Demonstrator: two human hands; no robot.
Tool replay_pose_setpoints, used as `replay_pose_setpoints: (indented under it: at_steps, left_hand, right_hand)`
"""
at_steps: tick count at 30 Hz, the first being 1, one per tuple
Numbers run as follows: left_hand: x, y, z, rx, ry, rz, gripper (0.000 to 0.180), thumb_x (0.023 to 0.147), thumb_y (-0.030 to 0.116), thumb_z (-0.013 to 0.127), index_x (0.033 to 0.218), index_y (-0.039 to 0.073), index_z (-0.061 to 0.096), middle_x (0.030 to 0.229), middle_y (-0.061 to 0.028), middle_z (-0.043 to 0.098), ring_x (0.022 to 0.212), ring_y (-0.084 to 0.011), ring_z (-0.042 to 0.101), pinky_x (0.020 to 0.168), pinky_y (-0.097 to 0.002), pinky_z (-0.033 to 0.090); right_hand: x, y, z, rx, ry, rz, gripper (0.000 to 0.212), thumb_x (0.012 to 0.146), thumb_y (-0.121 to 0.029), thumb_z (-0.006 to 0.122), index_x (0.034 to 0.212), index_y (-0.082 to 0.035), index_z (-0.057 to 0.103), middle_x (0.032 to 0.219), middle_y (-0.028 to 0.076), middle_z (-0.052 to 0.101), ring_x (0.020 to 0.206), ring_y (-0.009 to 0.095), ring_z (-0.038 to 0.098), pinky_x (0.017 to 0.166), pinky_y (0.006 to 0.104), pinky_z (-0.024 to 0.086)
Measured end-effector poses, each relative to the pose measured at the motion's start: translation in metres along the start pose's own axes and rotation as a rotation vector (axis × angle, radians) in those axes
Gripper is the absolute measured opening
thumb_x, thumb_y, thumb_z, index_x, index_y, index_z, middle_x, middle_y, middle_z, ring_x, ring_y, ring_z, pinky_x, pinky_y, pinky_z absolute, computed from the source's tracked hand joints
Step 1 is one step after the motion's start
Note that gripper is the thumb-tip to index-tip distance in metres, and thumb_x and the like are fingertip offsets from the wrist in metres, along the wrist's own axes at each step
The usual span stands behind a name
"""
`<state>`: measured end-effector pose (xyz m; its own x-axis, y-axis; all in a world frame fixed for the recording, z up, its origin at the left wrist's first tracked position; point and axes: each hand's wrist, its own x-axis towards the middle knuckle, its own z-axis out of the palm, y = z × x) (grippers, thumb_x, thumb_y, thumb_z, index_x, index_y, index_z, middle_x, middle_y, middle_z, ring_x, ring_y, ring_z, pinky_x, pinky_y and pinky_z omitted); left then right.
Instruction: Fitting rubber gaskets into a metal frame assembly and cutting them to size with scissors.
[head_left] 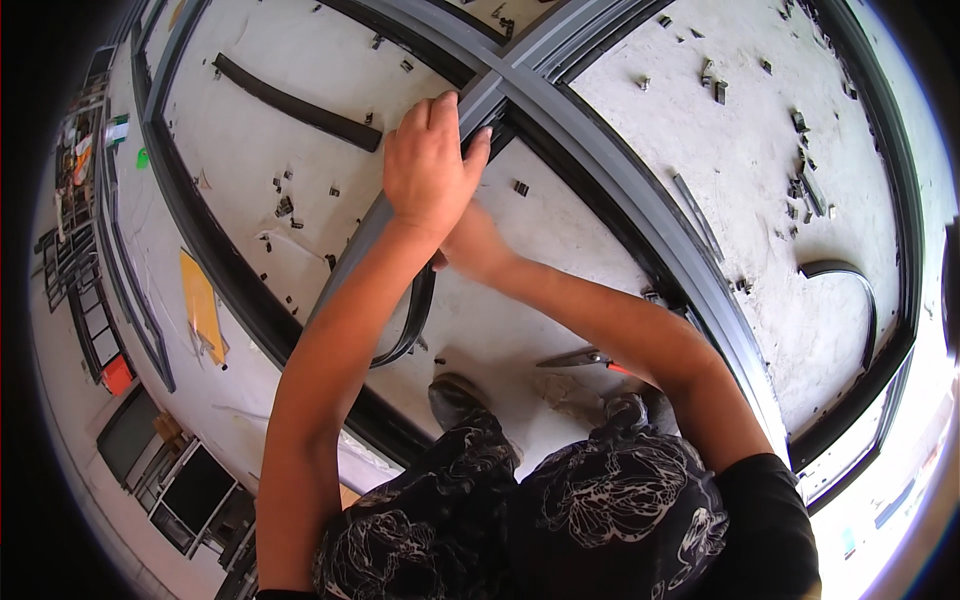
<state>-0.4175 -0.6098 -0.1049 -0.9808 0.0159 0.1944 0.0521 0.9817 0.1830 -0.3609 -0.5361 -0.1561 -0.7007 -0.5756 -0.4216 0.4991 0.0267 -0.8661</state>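
Note:
My left hand (430,165) is closed over a grey metal bar (353,258) of a large window or door frame, close to where two bars cross. Its fingers bend over the bar's far side, with the thumb along the other edge. My right hand (474,243) is smeared by motion and partly hidden behind the left wrist, beneath the same bar. A black rubber strip (424,305) curves down from beside the right fingers toward the floor. Whether those fingers grip the strip cannot be made out.
Scissors or snips with an orange handle (617,368) lie near my shoes. Small black pieces (720,92) are scattered on the floor inside the frame. A dark flat strip (295,103) lies at upper left, a curved strip (868,300) at right. Yellow card (201,305) lies outside the frame.

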Motion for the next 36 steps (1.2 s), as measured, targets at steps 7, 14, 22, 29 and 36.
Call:
replay_pose_setpoints:
  at_steps: [7,14,22,29,36]
  left_hand:
    - [0.002,0.004,-0.004,-0.046,-0.086,-0.057,0.054,0.083,0.036,0.072,0.119,0.0,0.056,0.104,-0.0167,0.063,0.095,-0.036,0.061,0.08,-0.0439,0.051]
    - [0.009,0.005,-0.003,-0.016,-0.117,-0.095,0.049,0.081,0.035,0.074,0.112,0.0,0.059,0.101,-0.0161,0.064,0.093,-0.0354,0.062,0.076,-0.0445,0.052]
    - [0.011,0.002,0.003,0.035,-0.087,-0.021,0.044,0.077,0.033,0.077,0.103,0.002,0.059,0.093,-0.0151,0.063,0.086,-0.036,0.063,0.072,-0.0447,0.052]
    - [0.014,0.013,-0.001,0.04,-0.128,-0.052,0.043,0.076,0.027,0.078,0.102,0.0,0.058,0.095,-0.0161,0.063,0.091,-0.0359,0.061,0.076,-0.0439,0.052]
    - [-0.034,-0.006,-0.047,-0.073,0.152,0.057,0.046,0.086,0.021,0.071,0.123,-0.001,0.056,0.114,-0.0201,0.061,0.105,-0.0395,0.056,0.091,-0.045,0.045]
  right_hand:
    - [0.006,-0.017,-0.018,-0.417,0.002,-0.113,0.017,0.09,-0.004,0.056,0.1,0.01,0.061,0.093,0.021,0.065,0.067,0.029,0.071,0.053,0.036,0.058]
    - [0.006,-0.031,-0.022,-0.296,-0.011,-0.008,0.02,0.092,-0.008,0.058,0.105,0.007,0.062,0.098,0.019,0.067,0.074,0.028,0.072,0.058,0.0332,0.061]
    - [0.013,-0.029,-0.029,0.021,-0.073,-0.028,0.028,0.096,-0.022,0.057,0.111,0.002,0.06,0.1,0.014,0.069,0.079,0.023,0.072,0.062,0.0328,0.061]
    - [0.013,-0.034,-0.041,-0.177,-0.234,0.217,0.034,0.09,-0.03,0.066,0.102,0.001,0.062,0.08,0.009,0.067,0.065,0.017,0.068,0.06,0.0287,0.059]
    - [0.004,-0.04,-0.011,-0.122,0.086,0.08,0.027,0.085,-0.017,0.07,0.091,0.009,0.065,0.084,0.015,0.07,0.069,0.023,0.071,0.059,0.0337,0.059]
